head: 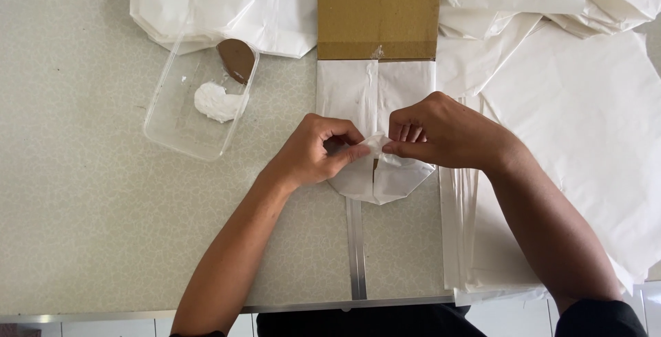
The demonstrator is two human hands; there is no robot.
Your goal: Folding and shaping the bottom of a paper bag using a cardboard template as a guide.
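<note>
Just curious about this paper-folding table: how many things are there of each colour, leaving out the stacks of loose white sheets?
White folded paper bag under both hands: 1
White blob of paste: 1
Brown flat cardboard piece: 1
Brown rounded spreader: 1
Clear plastic tray: 1
Total: 5

Both hands pinching together, left [318, 151], right [441, 130], forearms converging

Pale patterned table [89, 227] carries clear plastic tray [180, 127], cardboard sheet [379, 10], white paper bag [375, 172], white paper stacks [578, 130].
</note>
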